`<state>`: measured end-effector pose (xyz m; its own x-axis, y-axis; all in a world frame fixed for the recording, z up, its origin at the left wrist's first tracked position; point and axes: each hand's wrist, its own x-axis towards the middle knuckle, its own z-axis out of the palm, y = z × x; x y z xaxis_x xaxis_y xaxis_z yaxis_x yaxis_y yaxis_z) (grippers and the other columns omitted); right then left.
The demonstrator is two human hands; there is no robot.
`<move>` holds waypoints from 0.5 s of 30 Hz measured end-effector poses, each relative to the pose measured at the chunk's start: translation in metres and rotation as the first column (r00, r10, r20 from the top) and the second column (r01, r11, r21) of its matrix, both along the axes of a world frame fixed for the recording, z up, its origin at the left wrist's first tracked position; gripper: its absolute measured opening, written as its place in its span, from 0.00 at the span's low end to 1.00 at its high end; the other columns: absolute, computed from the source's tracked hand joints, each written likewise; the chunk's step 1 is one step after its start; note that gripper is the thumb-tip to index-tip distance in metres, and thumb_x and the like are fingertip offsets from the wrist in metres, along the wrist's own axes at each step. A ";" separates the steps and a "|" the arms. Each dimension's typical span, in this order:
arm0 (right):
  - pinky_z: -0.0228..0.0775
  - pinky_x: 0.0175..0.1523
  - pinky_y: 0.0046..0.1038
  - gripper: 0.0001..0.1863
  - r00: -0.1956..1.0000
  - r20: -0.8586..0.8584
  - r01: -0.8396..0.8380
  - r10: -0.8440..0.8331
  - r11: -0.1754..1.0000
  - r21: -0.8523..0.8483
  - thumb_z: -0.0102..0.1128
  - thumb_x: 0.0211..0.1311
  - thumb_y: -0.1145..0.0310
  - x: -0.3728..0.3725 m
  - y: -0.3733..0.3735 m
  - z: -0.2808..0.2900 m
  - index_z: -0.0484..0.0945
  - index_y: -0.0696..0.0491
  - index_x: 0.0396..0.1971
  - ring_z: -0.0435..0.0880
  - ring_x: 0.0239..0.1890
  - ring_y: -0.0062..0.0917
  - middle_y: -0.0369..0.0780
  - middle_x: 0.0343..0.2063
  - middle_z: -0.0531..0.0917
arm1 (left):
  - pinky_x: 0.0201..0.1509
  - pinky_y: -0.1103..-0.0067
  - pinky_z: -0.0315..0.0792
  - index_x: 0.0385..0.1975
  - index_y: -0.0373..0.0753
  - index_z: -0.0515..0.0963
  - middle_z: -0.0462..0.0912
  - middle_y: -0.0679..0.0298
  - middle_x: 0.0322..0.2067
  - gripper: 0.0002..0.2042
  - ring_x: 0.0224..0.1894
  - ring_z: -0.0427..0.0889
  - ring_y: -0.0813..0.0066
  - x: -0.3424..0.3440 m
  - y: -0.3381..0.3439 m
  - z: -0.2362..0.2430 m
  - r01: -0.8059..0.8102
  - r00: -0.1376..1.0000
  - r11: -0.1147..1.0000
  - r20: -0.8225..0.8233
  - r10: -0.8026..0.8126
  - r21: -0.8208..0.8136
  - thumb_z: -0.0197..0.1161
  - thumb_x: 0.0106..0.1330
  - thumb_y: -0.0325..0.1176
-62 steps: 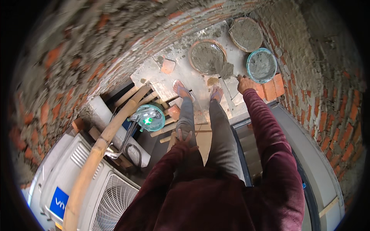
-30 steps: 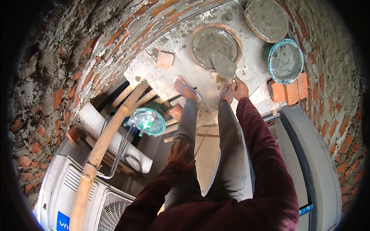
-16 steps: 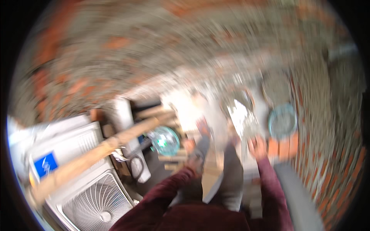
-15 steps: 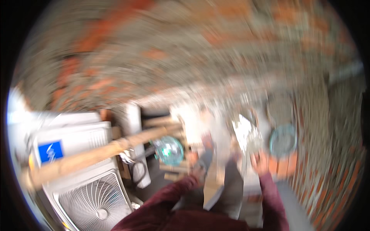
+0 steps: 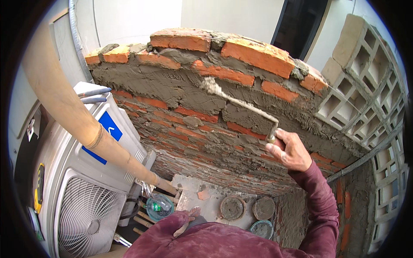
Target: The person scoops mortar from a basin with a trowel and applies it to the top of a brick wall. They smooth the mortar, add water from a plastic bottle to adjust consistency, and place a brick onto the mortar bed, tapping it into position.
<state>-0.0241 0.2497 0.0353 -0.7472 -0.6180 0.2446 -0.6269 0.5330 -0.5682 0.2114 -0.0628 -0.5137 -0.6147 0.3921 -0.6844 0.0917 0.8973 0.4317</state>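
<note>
Clamps the right hand (image 5: 290,150) round the handle of a trowel (image 5: 249,106), thumb and fingers wrapped tight. Points the blade up and left from the hand, nearly edge-on, with a lump of mortar (image 5: 211,85) at the far end. Reaches across the face of a brick wall (image 5: 193,112), the tip over fresh grey mortar; cannot tell whether touching. Above the hand, and up to its left, a top course of orange bricks (image 5: 258,56); to its right, pale openwork blocks (image 5: 344,103). Well below the right hand, down to its left, two round basins (image 5: 232,208) (image 5: 263,208) of mortar, with a turquoise-rimmed bucket (image 5: 261,230) just beside. Low and well left of the right hand, the left sleeve (image 5: 163,230); cannot tell the state of the left hand. Just left of that sleeve, a teal basin (image 5: 151,210); farther left, a bamboo pole (image 5: 118,157) in front of an air-conditioner unit (image 5: 73,172).
</note>
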 end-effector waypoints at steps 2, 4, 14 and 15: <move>0.63 0.27 0.31 0.12 0.997 0.073 0.030 -0.028 0.999 -0.023 0.60 0.61 0.67 -0.014 -0.018 0.021 0.71 0.60 0.27 0.67 0.19 0.27 0.41 0.18 0.68 | 0.69 0.61 0.57 0.65 0.50 0.62 0.56 0.57 0.69 0.31 0.70 0.56 0.58 -0.002 -0.022 -0.017 0.047 0.998 0.999 -0.036 -0.047 -0.002 0.52 0.63 0.54; 0.65 0.26 0.27 0.12 0.983 0.172 0.070 -0.064 0.997 -0.027 0.56 0.64 0.66 -0.029 -0.034 0.035 0.71 0.59 0.26 0.71 0.19 0.20 0.37 0.18 0.71 | 0.69 0.61 0.58 0.64 0.51 0.63 0.57 0.57 0.69 0.29 0.70 0.57 0.59 -0.005 -0.041 -0.022 0.097 0.993 0.995 -0.070 -0.097 -0.002 0.51 0.63 0.53; 0.63 0.20 0.18 0.16 0.802 0.591 0.311 -0.091 0.908 -0.282 0.47 0.73 0.59 -0.033 -0.038 0.021 0.75 0.59 0.40 0.71 0.15 0.15 0.34 0.20 0.75 | 0.68 0.64 0.62 0.61 0.51 0.67 0.61 0.57 0.67 0.23 0.67 0.64 0.60 -0.045 -0.102 -0.060 0.281 0.943 0.960 -0.189 -0.275 0.002 0.45 0.68 0.49; 0.62 0.20 0.18 0.16 0.814 0.569 0.321 -0.119 0.908 -0.270 0.48 0.72 0.59 -0.021 -0.037 0.018 0.75 0.58 0.38 0.71 0.16 0.14 0.33 0.19 0.75 | 0.67 0.65 0.63 0.61 0.52 0.68 0.62 0.57 0.67 0.22 0.67 0.65 0.60 -0.049 -0.106 -0.068 0.303 0.932 0.953 -0.210 -0.296 -0.001 0.45 0.69 0.48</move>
<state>-0.0446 0.2123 0.0528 -0.9250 -0.3739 -0.0679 -0.0641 0.3295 -0.9420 0.1624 -0.1684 -0.5815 -0.5912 0.5988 -0.5404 0.4439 0.8009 0.4019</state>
